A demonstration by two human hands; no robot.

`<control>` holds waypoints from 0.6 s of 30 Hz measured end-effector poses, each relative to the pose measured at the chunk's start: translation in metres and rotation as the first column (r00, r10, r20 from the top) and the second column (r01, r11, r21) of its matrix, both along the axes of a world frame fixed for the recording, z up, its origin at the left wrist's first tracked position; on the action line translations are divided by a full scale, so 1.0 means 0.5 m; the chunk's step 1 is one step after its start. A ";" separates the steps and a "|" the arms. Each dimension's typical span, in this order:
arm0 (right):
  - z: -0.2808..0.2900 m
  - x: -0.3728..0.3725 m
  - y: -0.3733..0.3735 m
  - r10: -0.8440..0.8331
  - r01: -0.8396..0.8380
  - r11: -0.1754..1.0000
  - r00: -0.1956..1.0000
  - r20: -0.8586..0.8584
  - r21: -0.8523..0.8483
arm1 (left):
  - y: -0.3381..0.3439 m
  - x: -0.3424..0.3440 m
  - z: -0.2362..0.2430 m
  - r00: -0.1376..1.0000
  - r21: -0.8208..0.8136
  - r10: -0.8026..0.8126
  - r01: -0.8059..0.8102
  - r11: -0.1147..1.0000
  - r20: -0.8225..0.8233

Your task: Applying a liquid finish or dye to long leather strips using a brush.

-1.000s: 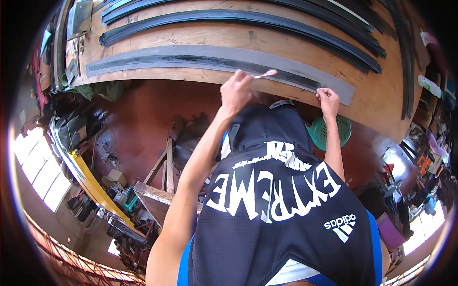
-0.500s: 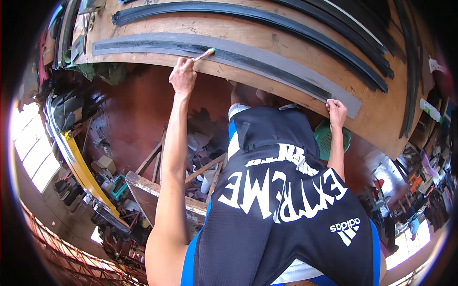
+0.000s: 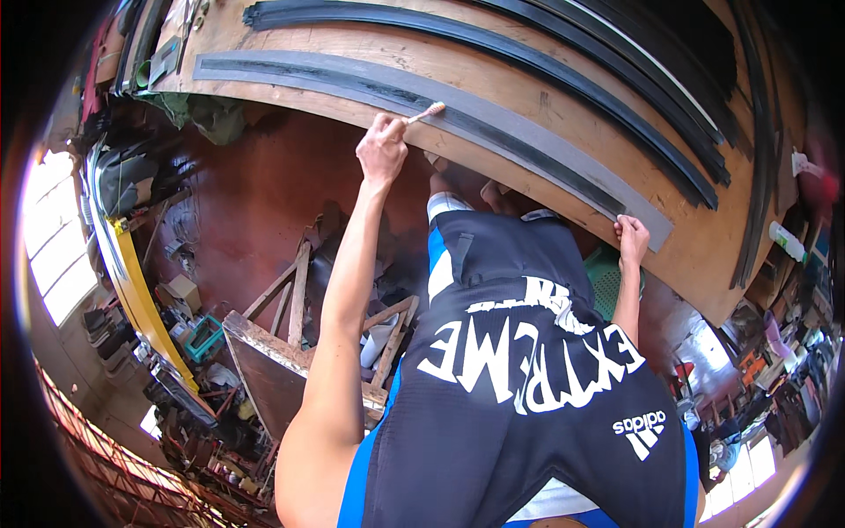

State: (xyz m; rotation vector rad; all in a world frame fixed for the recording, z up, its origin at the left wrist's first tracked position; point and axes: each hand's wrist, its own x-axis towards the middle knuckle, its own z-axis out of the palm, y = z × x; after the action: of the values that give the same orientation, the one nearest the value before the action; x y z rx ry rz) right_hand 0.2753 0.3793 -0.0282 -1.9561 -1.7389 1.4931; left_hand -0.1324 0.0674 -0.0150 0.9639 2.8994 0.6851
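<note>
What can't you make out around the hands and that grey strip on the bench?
- Head view: the left hand wraps the small brush, hiding most of its handle.
- The right hand covers the grey strip where it grips near the end.
- The wooden bench underside is hidden by the person's torso.

Sleeveless black jersey (image 3: 528, 396) — blue side panels (white lettering), arms bare.

Just one head-worn fisheye cam, looking steeply down past the torso at the wooden desk (image 3: 546, 189) close ahead.
</note>
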 end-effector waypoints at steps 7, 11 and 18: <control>-0.013 -0.014 -0.007 -0.013 0.012 1.000 0.997 0.071 0.016 | -0.091 -0.172 -0.026 0.989 -0.099 0.021 -0.035 0.994 -0.147; -0.011 -0.014 -0.008 -0.050 0.047 0.998 0.992 0.114 0.035 | -0.125 -0.248 -0.022 0.986 -0.120 0.043 -0.062 0.991 -0.160; -0.005 -0.034 -0.006 -0.107 0.112 0.994 0.973 0.206 -0.012 | -0.181 -0.344 0.019 0.974 0.115 0.106 -0.131 0.985 0.200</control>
State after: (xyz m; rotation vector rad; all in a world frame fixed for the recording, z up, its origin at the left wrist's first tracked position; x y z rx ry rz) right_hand 0.2584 0.3761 -0.0305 -2.2491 -1.6614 1.3232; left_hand -0.3046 -0.0231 -0.0053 0.6924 2.7874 0.9261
